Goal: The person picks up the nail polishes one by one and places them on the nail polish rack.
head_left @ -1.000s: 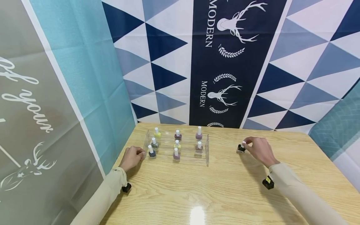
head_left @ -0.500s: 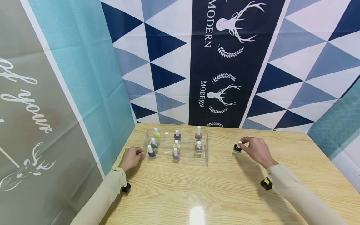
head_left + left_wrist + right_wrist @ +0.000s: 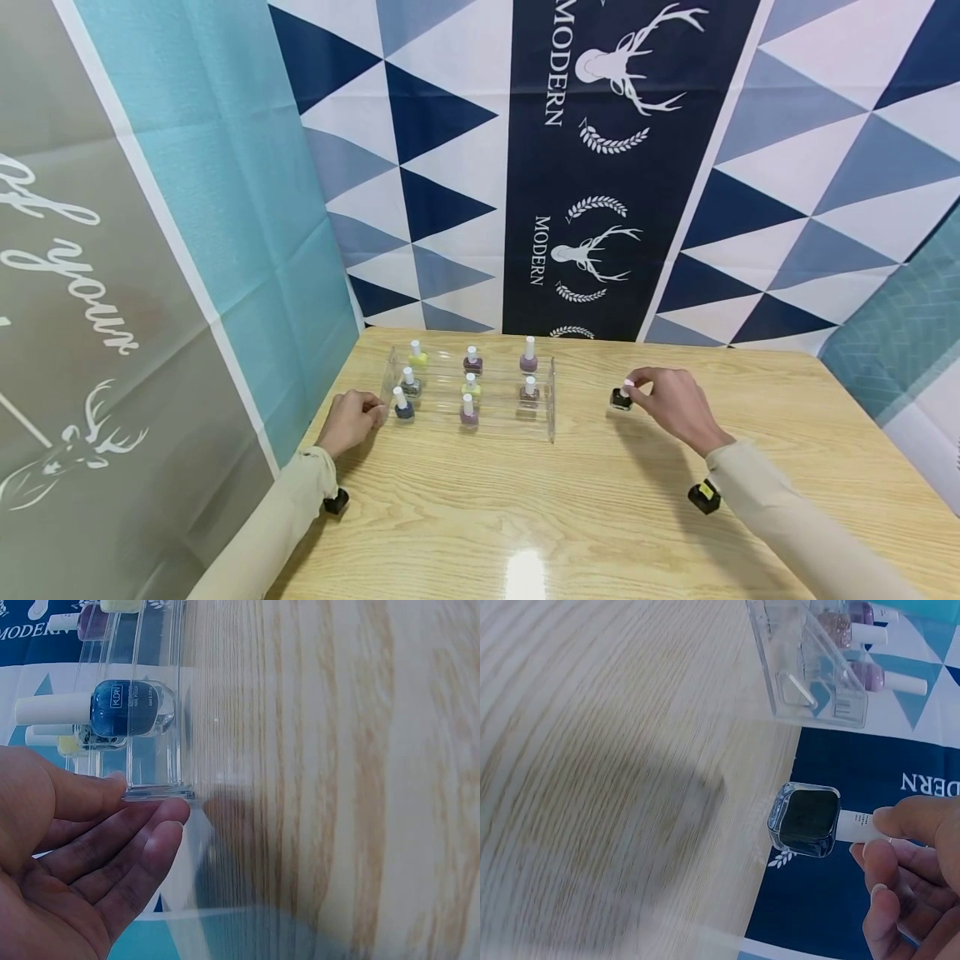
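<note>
My right hand [image 3: 678, 407] pinches the white cap of a dark nail polish bottle [image 3: 810, 817] between thumb and fingers. In the head view that bottle is to the right of a clear acrylic display rack [image 3: 554, 417], apart from it. My left hand [image 3: 351, 421] grips the rack's left end panel [image 3: 157, 793], thumb on one side and fingers on the other. Several nail polish bottles with white caps stand on the rack's tiers. A blue bottle [image 3: 124, 709] is closest to my left hand, and a purple one [image 3: 469, 412] is in the front row's middle.
The rack stands on a wooden table [image 3: 480, 500] toward its back left. Behind the table hangs a patterned cloth [image 3: 442, 208]; another cloth [image 3: 247, 208] closes off the left side. A small black device [image 3: 705, 496] is on the right wrist.
My right hand has moved left toward the rack, carrying the dark nail polish bottle. The left hand stays on the rack's end.
</note>
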`<state>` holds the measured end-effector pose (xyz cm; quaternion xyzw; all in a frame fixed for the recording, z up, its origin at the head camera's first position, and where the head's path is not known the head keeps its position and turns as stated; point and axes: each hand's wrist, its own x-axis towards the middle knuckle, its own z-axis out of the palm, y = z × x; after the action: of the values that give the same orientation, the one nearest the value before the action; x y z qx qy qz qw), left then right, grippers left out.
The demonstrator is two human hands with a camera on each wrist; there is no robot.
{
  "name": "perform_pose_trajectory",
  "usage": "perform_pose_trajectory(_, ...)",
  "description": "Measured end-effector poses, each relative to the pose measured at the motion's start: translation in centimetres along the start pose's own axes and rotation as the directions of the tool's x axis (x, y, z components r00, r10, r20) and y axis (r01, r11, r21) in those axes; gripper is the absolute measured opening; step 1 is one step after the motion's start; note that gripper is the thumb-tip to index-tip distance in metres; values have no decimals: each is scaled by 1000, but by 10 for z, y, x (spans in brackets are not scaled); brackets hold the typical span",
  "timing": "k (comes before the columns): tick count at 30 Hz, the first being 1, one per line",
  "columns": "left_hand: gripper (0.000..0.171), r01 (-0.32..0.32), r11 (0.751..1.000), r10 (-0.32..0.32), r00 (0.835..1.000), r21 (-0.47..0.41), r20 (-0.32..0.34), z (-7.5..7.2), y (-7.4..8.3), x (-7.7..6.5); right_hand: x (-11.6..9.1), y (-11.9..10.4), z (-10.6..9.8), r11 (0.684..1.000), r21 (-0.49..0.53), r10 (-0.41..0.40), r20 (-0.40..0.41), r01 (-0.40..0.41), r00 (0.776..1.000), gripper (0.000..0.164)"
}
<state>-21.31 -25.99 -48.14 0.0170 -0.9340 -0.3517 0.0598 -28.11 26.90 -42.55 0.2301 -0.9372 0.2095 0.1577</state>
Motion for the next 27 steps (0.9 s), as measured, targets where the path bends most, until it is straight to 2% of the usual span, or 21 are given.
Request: perform_pose_trajectory(27, 20, -4, 1000, 4, 1000, 6, -2, 0, 2, 0, 1, -32, -3, 998, 30, -63, 11, 62, 998, 5)
